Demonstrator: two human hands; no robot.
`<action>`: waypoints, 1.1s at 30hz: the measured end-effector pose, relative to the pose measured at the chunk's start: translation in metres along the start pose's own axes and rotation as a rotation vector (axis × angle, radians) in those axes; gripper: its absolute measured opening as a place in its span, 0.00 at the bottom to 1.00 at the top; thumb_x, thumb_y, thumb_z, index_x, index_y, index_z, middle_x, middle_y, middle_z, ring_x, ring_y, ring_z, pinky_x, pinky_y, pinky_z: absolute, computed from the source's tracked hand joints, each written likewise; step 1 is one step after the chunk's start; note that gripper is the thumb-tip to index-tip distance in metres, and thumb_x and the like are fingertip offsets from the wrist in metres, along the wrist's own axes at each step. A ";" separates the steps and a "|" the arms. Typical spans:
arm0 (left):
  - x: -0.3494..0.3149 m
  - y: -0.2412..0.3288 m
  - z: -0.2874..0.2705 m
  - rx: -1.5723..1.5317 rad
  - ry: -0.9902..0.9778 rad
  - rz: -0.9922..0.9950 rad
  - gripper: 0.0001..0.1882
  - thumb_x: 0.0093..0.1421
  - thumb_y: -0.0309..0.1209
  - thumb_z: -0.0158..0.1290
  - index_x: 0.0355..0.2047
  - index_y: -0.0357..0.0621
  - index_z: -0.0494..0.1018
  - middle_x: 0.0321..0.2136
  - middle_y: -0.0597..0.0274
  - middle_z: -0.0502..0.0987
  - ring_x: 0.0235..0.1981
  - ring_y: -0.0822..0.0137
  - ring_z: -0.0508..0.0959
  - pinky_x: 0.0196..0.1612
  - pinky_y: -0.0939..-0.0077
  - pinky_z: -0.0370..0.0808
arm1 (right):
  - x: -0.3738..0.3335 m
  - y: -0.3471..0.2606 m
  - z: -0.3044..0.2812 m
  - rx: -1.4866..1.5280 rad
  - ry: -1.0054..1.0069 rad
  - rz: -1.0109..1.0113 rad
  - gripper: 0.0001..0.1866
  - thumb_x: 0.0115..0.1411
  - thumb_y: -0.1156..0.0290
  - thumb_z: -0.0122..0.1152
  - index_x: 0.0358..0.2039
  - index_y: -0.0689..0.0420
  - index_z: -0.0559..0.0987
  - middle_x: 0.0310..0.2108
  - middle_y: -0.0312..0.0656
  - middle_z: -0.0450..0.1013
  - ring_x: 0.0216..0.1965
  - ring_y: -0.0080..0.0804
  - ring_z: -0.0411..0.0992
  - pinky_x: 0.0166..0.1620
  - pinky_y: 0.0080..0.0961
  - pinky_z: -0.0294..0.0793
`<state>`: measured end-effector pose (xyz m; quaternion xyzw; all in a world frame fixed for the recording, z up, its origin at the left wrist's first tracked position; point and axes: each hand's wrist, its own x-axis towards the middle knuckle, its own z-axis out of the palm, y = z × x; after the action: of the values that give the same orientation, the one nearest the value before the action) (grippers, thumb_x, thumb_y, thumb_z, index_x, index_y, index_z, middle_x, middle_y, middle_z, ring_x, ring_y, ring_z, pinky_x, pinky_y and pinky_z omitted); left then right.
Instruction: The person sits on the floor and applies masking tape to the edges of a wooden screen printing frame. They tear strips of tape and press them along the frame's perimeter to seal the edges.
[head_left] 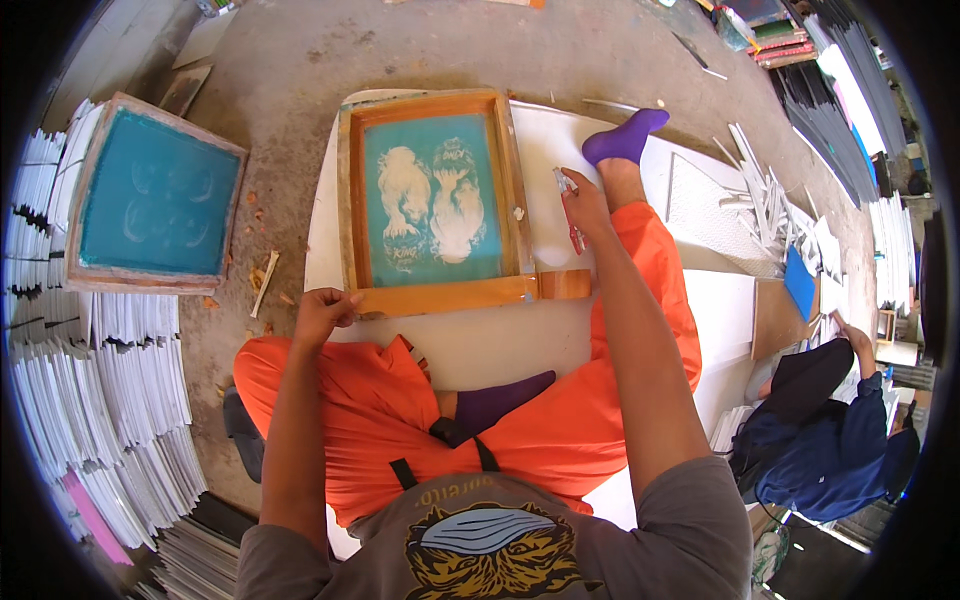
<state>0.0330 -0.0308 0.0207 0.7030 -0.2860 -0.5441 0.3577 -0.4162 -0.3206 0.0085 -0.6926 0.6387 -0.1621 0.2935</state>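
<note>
From my remote feed, the largest thing in reach is the white board [470, 345], spread under everything. On it, in front of the person's folded leg, lies the wooden screen frame [509, 170], its teal mesh [434, 190] showing two pale figures. A brown strip [440, 297] runs along the frame's near edge and juts past the right corner. I judge that strip placed along its length, with its overhanging end not yet trimmed; whether it is stuck down, I can't tell. The two hands are well apart: the right hand [587, 203] is closed around a slim red tool [577, 238] just beyond the frame's right side, clear of the strip, while the left hand [326, 314] has its fingertips at the strip's left end, pinching or merely touching, I can't tell which
</note>
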 end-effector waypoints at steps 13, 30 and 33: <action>-0.008 0.070 -0.004 0.129 -0.042 0.058 0.14 0.62 0.35 0.68 0.28 0.37 0.80 0.21 0.65 0.80 0.21 0.76 0.77 0.29 0.80 0.75 | -0.130 -0.037 -0.045 -0.334 -0.606 -0.185 0.26 0.57 0.56 0.73 0.51 0.55 0.76 0.38 0.50 0.81 0.43 0.49 0.80 0.46 0.45 0.77; -0.105 0.242 0.030 0.329 -0.109 0.399 0.09 0.61 0.29 0.68 0.30 0.36 0.82 0.21 0.72 0.76 0.22 0.84 0.69 0.25 0.84 0.63 | -0.096 -0.041 -0.079 0.140 -0.458 -0.262 0.22 0.56 0.65 0.76 0.47 0.56 0.77 0.36 0.43 0.79 0.40 0.35 0.78 0.44 0.36 0.75; -0.104 0.248 0.038 0.359 -0.102 0.430 0.10 0.61 0.29 0.68 0.28 0.37 0.81 0.20 0.74 0.75 0.22 0.85 0.67 0.24 0.84 0.61 | -0.067 -0.067 -0.087 0.209 -0.364 -0.076 0.18 0.58 0.70 0.72 0.47 0.57 0.77 0.38 0.45 0.79 0.42 0.37 0.77 0.46 0.36 0.76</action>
<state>-0.0328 -0.0997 0.2746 0.6500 -0.5378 -0.4310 0.3200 -0.4245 -0.2711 0.1269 -0.6997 0.5283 -0.1105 0.4682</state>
